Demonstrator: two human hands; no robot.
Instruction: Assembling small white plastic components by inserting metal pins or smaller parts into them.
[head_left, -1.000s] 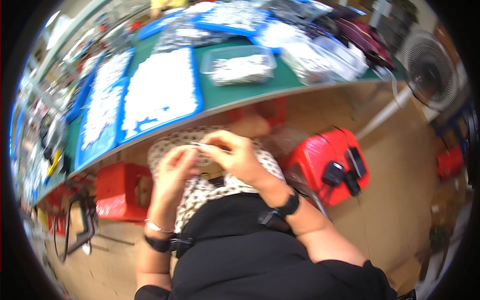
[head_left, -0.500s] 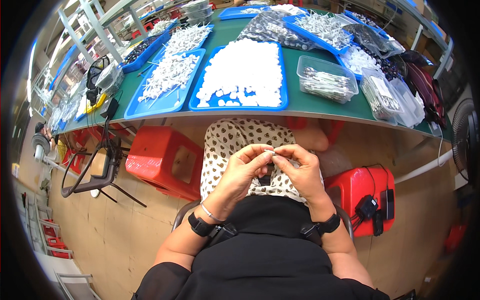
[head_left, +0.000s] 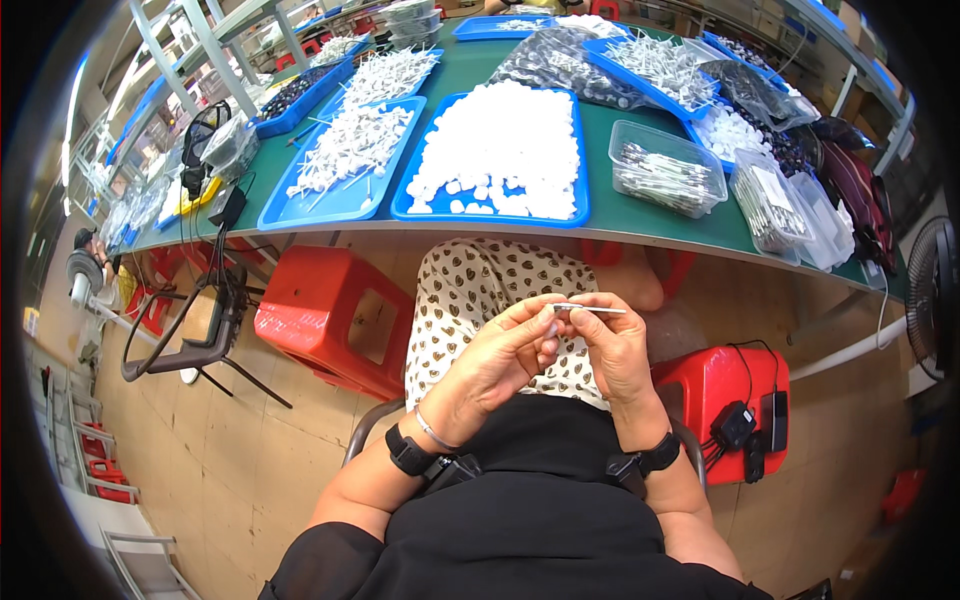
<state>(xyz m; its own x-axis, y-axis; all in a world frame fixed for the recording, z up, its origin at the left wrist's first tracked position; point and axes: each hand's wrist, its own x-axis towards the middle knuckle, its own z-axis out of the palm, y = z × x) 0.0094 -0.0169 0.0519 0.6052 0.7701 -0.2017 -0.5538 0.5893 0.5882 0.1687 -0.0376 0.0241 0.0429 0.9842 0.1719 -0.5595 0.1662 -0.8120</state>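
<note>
Over my lap, my left hand (head_left: 500, 355) and my right hand (head_left: 612, 350) meet fingertip to fingertip. Between the right thumb and fingers is pinched a thin, pale stick (head_left: 606, 310), its free end pointing right. The left thumb and forefinger close on its other end, so that end is mostly covered. A small white piece (head_left: 552, 330) shows among the left fingers; its kind cannot be made out. Beyond my hands, a blue tray (head_left: 584, 205) of small white round pieces lies on the green table (head_left: 460, 65).
Left of that tray, another blue tray (head_left: 345, 200) holds white-headed sticks. On the right stand a clear box (head_left: 718, 185) of thin sticks and a second clear container (head_left: 775, 215). Red stools (head_left: 310, 310) flank my knees; black adapters (head_left: 735, 425) sit on the right one.
My hands have shifted slightly right, and the right one has turned. The thin stick now shows beyond the right fingers. The camera view has moved a little.
</note>
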